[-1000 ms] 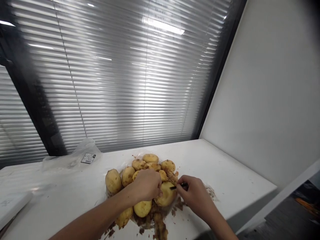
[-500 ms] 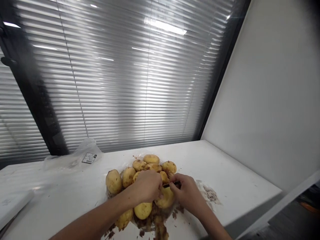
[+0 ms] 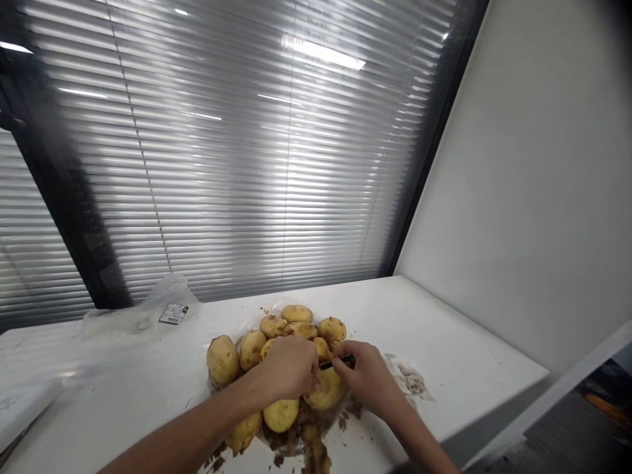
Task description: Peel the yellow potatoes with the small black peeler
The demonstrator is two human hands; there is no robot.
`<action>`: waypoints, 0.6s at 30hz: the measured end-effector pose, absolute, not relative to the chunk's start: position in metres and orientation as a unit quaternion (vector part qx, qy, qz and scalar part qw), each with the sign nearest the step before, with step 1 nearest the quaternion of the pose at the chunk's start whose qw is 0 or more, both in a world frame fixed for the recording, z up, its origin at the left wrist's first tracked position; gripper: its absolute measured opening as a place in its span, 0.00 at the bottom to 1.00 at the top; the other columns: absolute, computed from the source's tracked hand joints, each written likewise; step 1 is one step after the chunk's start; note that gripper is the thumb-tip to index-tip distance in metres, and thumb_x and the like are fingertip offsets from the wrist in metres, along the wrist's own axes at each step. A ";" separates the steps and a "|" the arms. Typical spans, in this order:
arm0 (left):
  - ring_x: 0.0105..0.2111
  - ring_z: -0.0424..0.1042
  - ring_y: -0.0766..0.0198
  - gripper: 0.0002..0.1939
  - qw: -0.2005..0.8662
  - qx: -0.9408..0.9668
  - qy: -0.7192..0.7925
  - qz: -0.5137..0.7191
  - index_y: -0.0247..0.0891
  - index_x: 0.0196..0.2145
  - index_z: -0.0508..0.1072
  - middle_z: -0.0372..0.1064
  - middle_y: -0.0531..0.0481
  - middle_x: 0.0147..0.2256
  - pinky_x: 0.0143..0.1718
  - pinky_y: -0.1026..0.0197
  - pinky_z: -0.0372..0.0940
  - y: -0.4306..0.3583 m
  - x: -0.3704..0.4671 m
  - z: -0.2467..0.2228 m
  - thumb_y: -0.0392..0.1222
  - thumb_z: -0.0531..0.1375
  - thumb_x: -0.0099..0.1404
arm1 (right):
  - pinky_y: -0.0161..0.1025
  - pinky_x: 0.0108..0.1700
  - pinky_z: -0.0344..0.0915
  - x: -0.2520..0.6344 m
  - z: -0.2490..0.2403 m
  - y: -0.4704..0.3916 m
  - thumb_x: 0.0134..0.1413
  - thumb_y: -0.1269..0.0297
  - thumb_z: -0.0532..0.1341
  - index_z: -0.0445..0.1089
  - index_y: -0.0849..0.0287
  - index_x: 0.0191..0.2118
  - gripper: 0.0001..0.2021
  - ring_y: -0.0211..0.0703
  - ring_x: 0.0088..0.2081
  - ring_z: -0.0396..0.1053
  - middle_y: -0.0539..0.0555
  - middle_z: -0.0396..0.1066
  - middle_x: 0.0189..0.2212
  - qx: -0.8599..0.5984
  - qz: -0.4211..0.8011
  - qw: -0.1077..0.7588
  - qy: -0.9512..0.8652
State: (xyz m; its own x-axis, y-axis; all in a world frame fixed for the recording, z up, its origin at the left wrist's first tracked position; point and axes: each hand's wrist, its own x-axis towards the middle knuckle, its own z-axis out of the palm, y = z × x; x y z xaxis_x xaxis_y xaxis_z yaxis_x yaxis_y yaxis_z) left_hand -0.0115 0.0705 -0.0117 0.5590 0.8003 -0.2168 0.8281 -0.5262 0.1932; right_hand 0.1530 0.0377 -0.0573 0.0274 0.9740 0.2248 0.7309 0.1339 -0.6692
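Observation:
My right hand (image 3: pixel 370 378) pinches a slim dark-handled tool (image 3: pixel 340 361); whether it is a peeler or a knife I cannot make out. The tool points left, toward the closed fingers of my left hand (image 3: pixel 292 367), and what those fingers grip is hidden. Just below both hands lies a pale yellow potato (image 3: pixel 326 392). Several more potatoes (image 3: pixel 222 359) are heaped around and behind my left hand, some with brown patches. Brown peelings (image 3: pixel 313 441) are scattered in front, partly on clear plastic.
A clear plastic bag with a printed label (image 3: pixel 173 313) lies at the back left. At the left edge sits a white flat object (image 3: pixel 27 405). A crumpled clear plastic piece with dark bits (image 3: pixel 409 378) is right of my right hand. A white wall (image 3: pixel 518 197) bounds the right side.
The whole view has shifted slightly, with things appearing a little further left. Both hands and the tool keep nearly the same places over the potato.

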 end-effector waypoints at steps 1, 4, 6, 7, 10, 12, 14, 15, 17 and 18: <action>0.29 0.68 0.60 0.09 0.135 0.873 0.466 -0.048 0.38 0.23 0.74 0.70 0.51 0.23 0.33 0.60 0.61 0.071 -0.012 -0.012 0.43 0.67 0.54 | 0.34 0.31 0.60 0.154 -0.057 0.038 0.47 0.72 0.55 0.73 0.59 0.25 0.09 0.44 0.28 0.71 0.53 0.76 0.24 -0.636 0.174 0.338 -0.671; 0.28 0.69 0.59 0.09 0.134 0.874 0.464 -0.049 0.37 0.22 0.73 0.69 0.50 0.23 0.32 0.58 0.61 0.072 -0.012 -0.014 0.43 0.67 0.53 | 0.35 0.32 0.61 0.155 -0.057 0.038 0.47 0.71 0.55 0.74 0.60 0.25 0.10 0.44 0.29 0.72 0.53 0.76 0.25 -0.644 0.168 0.340 -0.664; 0.28 0.68 0.60 0.09 0.138 0.874 0.464 -0.048 0.38 0.22 0.74 0.69 0.51 0.23 0.31 0.60 0.61 0.072 -0.012 -0.015 0.44 0.67 0.53 | 0.34 0.31 0.61 0.155 -0.057 0.038 0.47 0.71 0.55 0.74 0.59 0.25 0.10 0.44 0.29 0.72 0.53 0.76 0.24 -0.634 0.188 0.341 -0.668; 0.28 0.68 0.60 0.09 0.137 0.874 0.464 -0.046 0.38 0.22 0.74 0.69 0.52 0.22 0.31 0.60 0.61 0.073 -0.012 -0.016 0.44 0.67 0.52 | 0.34 0.31 0.61 0.154 -0.057 0.038 0.47 0.71 0.55 0.74 0.60 0.25 0.10 0.44 0.29 0.72 0.53 0.76 0.25 -0.632 0.191 0.342 -0.669; 0.28 0.67 0.61 0.09 0.127 0.874 0.466 -0.041 0.38 0.21 0.73 0.67 0.52 0.20 0.30 0.62 0.59 0.073 -0.012 -0.015 0.44 0.67 0.53 | 0.35 0.33 0.61 0.153 -0.058 0.038 0.47 0.70 0.55 0.74 0.60 0.25 0.10 0.44 0.30 0.72 0.54 0.76 0.26 -0.637 0.175 0.349 -0.664; 0.26 0.66 0.63 0.10 0.132 0.876 0.463 -0.047 0.38 0.21 0.73 0.65 0.52 0.19 0.29 0.63 0.58 0.072 -0.012 -0.015 0.44 0.67 0.53 | 0.35 0.32 0.61 0.153 -0.059 0.038 0.47 0.70 0.55 0.73 0.60 0.25 0.10 0.44 0.29 0.71 0.54 0.76 0.26 -0.630 0.190 0.354 -0.664; 0.25 0.64 0.65 0.11 0.139 0.875 0.461 -0.051 0.38 0.20 0.72 0.64 0.53 0.18 0.28 0.64 0.57 0.072 -0.012 -0.014 0.43 0.67 0.54 | 0.34 0.31 0.61 0.153 -0.059 0.037 0.46 0.70 0.55 0.73 0.60 0.25 0.10 0.43 0.29 0.71 0.53 0.76 0.25 -0.620 0.204 0.352 -0.671; 0.24 0.64 0.66 0.11 0.139 0.875 0.461 -0.049 0.37 0.20 0.71 0.63 0.53 0.18 0.27 0.64 0.57 0.072 -0.012 -0.014 0.43 0.67 0.54 | 0.34 0.30 0.60 0.154 -0.059 0.036 0.46 0.70 0.55 0.73 0.60 0.25 0.10 0.43 0.28 0.71 0.53 0.75 0.25 -0.624 0.198 0.349 -0.671; 0.24 0.63 0.66 0.14 0.132 0.876 0.462 -0.043 0.36 0.18 0.69 0.62 0.53 0.18 0.28 0.64 0.56 0.072 -0.012 -0.014 0.44 0.66 0.54 | 0.34 0.30 0.60 0.155 -0.056 0.035 0.46 0.71 0.55 0.74 0.60 0.25 0.10 0.43 0.28 0.71 0.53 0.75 0.24 -0.642 0.171 0.343 -0.664; 0.24 0.63 0.66 0.14 0.129 0.877 0.461 -0.041 0.36 0.18 0.68 0.61 0.53 0.18 0.27 0.63 0.55 0.072 -0.012 -0.014 0.44 0.66 0.54 | 0.34 0.30 0.60 0.155 -0.055 0.035 0.46 0.71 0.55 0.74 0.60 0.25 0.10 0.43 0.28 0.71 0.53 0.75 0.23 -0.648 0.166 0.342 -0.660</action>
State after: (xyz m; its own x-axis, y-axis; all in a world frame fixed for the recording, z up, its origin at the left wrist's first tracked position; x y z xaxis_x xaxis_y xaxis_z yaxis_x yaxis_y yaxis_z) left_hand -0.0124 0.0721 -0.0143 0.5716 0.7982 -0.1900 0.8192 -0.5419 0.1880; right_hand 0.1552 0.0350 -0.0549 0.0736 0.9688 0.2368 0.7420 0.1055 -0.6620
